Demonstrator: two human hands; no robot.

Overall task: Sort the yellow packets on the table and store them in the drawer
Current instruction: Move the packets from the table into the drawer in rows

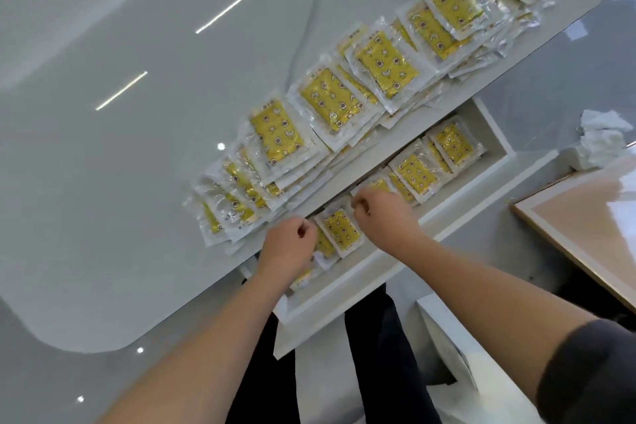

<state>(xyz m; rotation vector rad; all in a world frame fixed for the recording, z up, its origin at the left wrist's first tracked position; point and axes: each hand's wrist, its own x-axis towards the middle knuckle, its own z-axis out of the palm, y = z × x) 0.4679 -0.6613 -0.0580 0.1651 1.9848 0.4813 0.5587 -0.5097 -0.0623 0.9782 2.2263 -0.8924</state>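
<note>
Both forearms reach over the open drawer (344, 296), where the left hand (289, 246) and right hand (383, 213) hover with fingers curled above drawer packets (416, 172); whether either grips one is unclear. Yellow packets (330, 103) overlap in a row along the desk (137, 182) edge.

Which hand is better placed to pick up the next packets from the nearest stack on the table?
Probably the left hand: it is at the table edge, right beside the nearest stack. The right hand is farther along, above the packets in the drawer.
</note>
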